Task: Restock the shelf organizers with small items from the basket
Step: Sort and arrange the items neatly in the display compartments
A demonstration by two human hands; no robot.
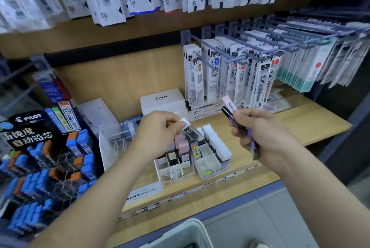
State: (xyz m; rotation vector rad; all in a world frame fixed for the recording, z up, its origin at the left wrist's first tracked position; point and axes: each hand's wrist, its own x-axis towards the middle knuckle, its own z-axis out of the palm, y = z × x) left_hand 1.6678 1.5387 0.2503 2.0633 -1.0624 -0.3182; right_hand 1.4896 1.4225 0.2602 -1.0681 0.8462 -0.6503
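My left hand (158, 133) pinches a small black lead case with a white cap (189, 128), tilted just above the white shelf organizer (176, 165). That organizer has narrow slots, some filled with pink and black cases. My right hand (262, 133) is shut on a bundle of several slim cases (233, 113), black, purple and pink, held above the shelf to the right. A clear organizer (212, 167) beside it holds a row of white-capped cases (217, 143). The white basket (180, 235) shows only its rim at the bottom edge.
A black Pilot display rack (46, 157) with blue and orange lead cases fills the left. A white Pilot box (162, 100) stands behind the organizers. Refill packs hang on hooks (240, 75) at the right and above. Bare wooden shelf (300, 121) lies to the right.
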